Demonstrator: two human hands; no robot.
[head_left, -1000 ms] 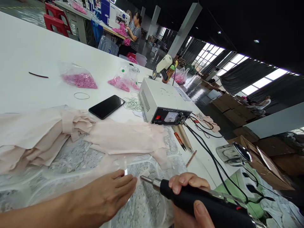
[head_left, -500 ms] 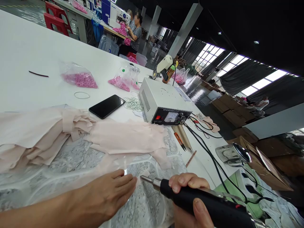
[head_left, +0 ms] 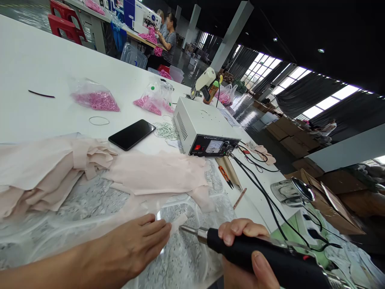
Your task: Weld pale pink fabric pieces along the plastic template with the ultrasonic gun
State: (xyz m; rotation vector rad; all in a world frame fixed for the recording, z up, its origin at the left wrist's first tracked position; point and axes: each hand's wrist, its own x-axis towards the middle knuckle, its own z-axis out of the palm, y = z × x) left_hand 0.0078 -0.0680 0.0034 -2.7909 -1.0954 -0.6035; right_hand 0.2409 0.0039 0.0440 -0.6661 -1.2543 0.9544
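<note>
My left hand [head_left: 136, 243] lies palm down with its fingers stretched out over a strip of pale pink fabric [head_left: 179, 221], whose end shows past the fingertips. Wrapped in my right hand [head_left: 245, 245] is a black handheld ultrasonic tool [head_left: 264, 257]. Its slim metal tip points left and sits close to the strip's end; whether they touch I cannot tell. Underneath is a clear plastic sheet over a grey marbled surface [head_left: 183, 257]. Beyond my left hand, a pale pink fabric piece [head_left: 159, 172] lies spread out, beside a layered stack of similar fabric [head_left: 39, 172].
A grey control box [head_left: 207, 124] with a lit red switch stands behind, its black cables [head_left: 261, 188] running right. Around it are a phone [head_left: 132, 134], rubber bands [head_left: 165, 131], orange thread snips [head_left: 225, 176], a glass jar [head_left: 291, 192] and pink-filled bags [head_left: 96, 96]. People work at sewing machines beyond.
The tool's tip has drawn slightly right, away from my left fingertips, and more of the fabric strip's end shows. My left hand stays in place on the fabric. The whole view has shifted slightly.
</note>
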